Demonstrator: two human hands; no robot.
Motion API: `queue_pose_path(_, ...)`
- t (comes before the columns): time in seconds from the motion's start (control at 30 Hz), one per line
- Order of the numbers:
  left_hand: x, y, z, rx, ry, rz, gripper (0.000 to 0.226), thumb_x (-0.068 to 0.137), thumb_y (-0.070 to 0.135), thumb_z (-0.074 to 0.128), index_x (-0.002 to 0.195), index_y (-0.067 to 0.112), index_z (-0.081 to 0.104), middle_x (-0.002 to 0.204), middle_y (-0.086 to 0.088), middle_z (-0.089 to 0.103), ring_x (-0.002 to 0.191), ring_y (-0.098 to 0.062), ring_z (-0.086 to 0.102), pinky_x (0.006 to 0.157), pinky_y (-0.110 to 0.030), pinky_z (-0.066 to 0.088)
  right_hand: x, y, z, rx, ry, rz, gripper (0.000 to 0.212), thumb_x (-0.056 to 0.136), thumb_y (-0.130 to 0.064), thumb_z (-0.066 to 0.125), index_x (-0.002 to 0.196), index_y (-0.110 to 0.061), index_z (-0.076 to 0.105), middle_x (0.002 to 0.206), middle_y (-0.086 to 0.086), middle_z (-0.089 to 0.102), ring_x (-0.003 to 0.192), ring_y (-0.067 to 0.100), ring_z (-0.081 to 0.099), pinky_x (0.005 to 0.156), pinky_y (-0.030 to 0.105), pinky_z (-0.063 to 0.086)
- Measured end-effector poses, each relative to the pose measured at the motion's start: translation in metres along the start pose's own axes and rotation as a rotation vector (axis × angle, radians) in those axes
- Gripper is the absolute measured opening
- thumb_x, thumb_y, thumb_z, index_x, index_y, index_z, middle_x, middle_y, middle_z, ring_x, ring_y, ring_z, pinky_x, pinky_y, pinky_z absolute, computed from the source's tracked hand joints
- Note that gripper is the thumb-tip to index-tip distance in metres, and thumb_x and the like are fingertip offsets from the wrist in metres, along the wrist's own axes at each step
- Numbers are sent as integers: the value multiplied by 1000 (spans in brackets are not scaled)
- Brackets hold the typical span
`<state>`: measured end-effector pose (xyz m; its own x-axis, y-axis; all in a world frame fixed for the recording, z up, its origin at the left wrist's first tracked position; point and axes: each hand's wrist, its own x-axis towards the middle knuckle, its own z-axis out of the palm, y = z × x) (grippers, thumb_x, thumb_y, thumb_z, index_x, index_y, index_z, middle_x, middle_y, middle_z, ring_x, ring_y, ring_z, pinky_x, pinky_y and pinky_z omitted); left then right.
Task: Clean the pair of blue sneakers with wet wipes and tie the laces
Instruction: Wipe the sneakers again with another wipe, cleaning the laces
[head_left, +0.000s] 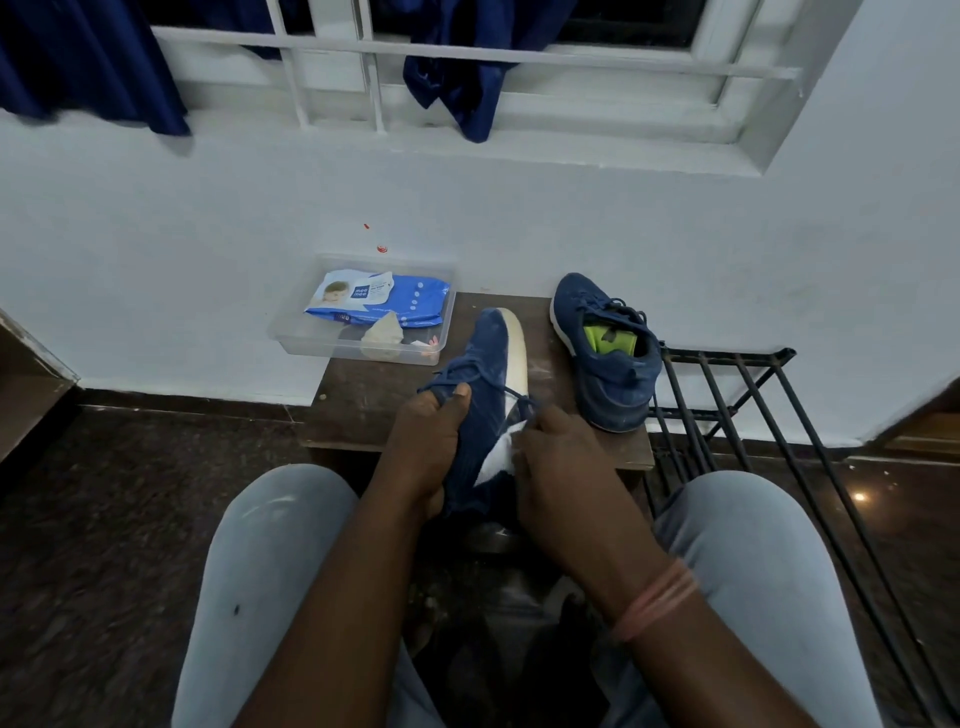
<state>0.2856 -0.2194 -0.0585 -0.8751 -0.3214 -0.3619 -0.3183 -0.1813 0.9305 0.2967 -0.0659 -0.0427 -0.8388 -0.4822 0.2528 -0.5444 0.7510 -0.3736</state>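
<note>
One blue sneaker (491, 364) lies tilted on its side over the low wooden stool (358, 400), its pale sole turned right. My left hand (428, 447) grips it around the laced upper near the tongue. My right hand (558, 467) holds a white wet wipe (498, 457) pressed against the sneaker's side by the heel. The second blue sneaker (605, 353) stands on the stool to the right, with a green insole showing and its laces loose.
A clear plastic tray (291, 338) at the stool's back left holds a blue wet wipes pack (379, 301) and a crumpled used wipe (383, 338). A black metal rack (727, 395) stands at the right. My knees in grey trousers flank the stool; a white wall is behind it.
</note>
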Motion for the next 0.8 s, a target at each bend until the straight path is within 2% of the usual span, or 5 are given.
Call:
queue_pose_path(0.13, 2, 0, 2, -40, 2, -23, 23, 106, 32, 52, 105, 16, 68, 101, -12, 77, 88, -30, 76, 81, -46, 62, -18, -8, -8, 40, 7, 56, 8, 81, 0, 66, 84, -6, 71, 91, 11, 65, 82, 27, 60, 71, 31, 42)
queue_pose_path(0.27, -1, 1, 5, -28, -30, -34, 27, 105, 31, 54, 106, 10, 70, 99, -15, 77, 90, -35, 75, 86, -57, 60, 22, 11, -7, 72, -19, 16, 8, 67, 3, 68, 61, -1, 69, 67, 14, 65, 59, 27, 63, 66, 27, 44)
queue_pose_path(0.5, 0, -1, 3, -148, -18, -57, 26, 106, 28, 54, 113, 7, 68, 104, -20, 76, 89, -35, 76, 75, -46, 62, 51, 21, -7, 54, -157, 101, 37, 82, -31, 53, 73, -1, 73, 81, 20, 68, 77, 37, 65, 78, 38, 48)
queue_pose_path(0.6, 4, 2, 3, -226, -3, -101, 30, 106, 28, 53, 120, 4, 65, 107, -20, 75, 84, -30, 76, 59, -34, 60, 18, 3, -23, -26, -142, -14, 9, 83, -10, 64, 87, -7, 72, 91, 12, 65, 86, 29, 61, 76, 36, 46)
queue_pose_path(0.8, -3, 23, 13, -431, -37, -262, 30, 107, 32, 49, 111, 7, 65, 92, -15, 74, 77, -30, 71, 59, -41, 59, -5, 12, -47, 66, 13, -67, 18, 85, 1, 64, 92, -13, 73, 97, 3, 59, 89, 19, 54, 75, 32, 45)
